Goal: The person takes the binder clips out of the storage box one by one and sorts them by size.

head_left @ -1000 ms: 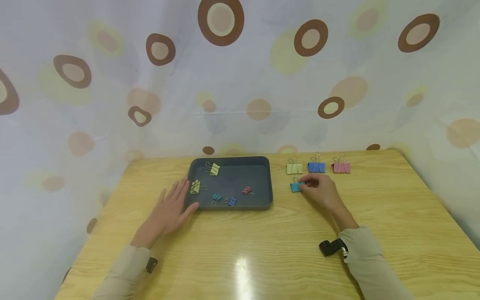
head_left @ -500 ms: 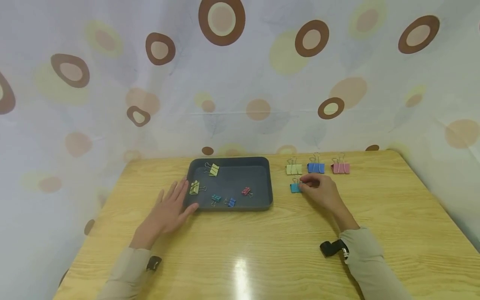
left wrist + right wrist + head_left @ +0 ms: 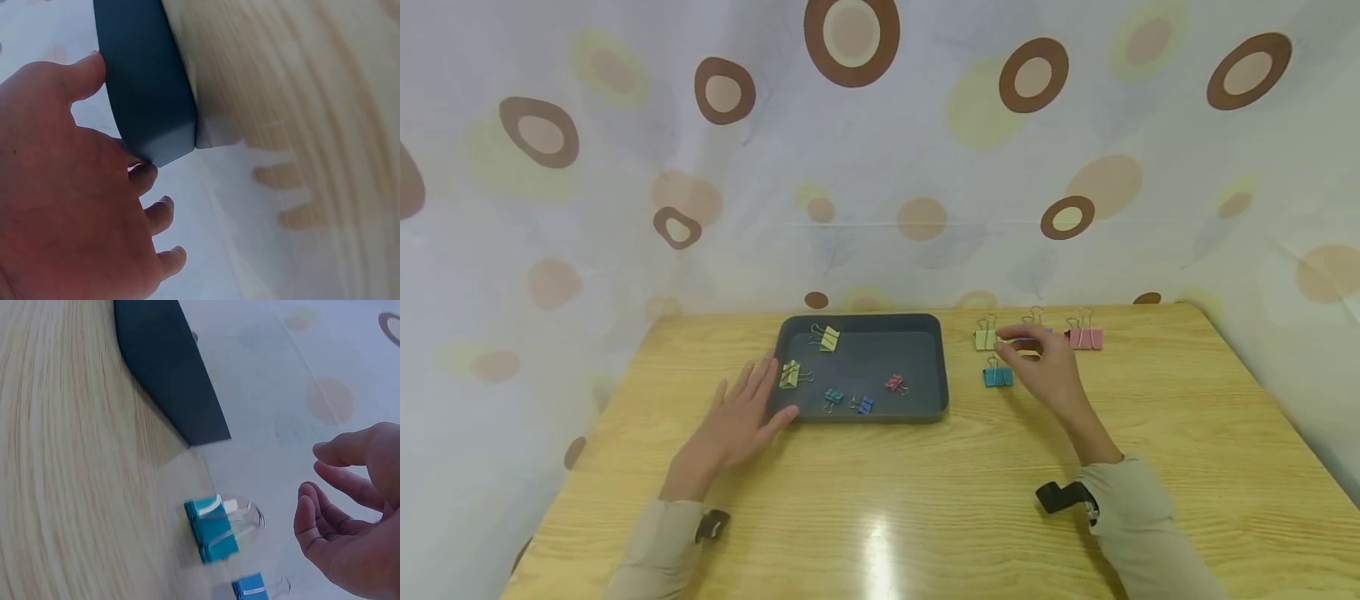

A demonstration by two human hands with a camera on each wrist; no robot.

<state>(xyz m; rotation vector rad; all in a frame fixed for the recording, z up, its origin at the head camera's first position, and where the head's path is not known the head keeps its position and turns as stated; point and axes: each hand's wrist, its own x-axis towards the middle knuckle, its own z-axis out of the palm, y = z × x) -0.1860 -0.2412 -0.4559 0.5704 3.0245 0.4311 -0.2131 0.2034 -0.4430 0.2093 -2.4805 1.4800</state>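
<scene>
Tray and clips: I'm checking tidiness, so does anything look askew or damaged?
Nothing looks spilled or plainly damaged. The tray holds five clips scattered at differing angles, which looks untidy compared with the teal clip and pink clip on the table, whose handles both point toward the patterned backdrop.

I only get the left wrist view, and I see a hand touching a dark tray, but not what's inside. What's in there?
Observer: In the tray lie two yellow clips, a small teal clip, a small blue clip and a small red clip.
Operator: Ooh! Is the other hand holding anything?
Observer: No, the right hand holds nothing; its fingers are apart from the big teal clip.
Operator: Which clip is farthest right?
Observer: The big pink clip, ending the back row.
</scene>
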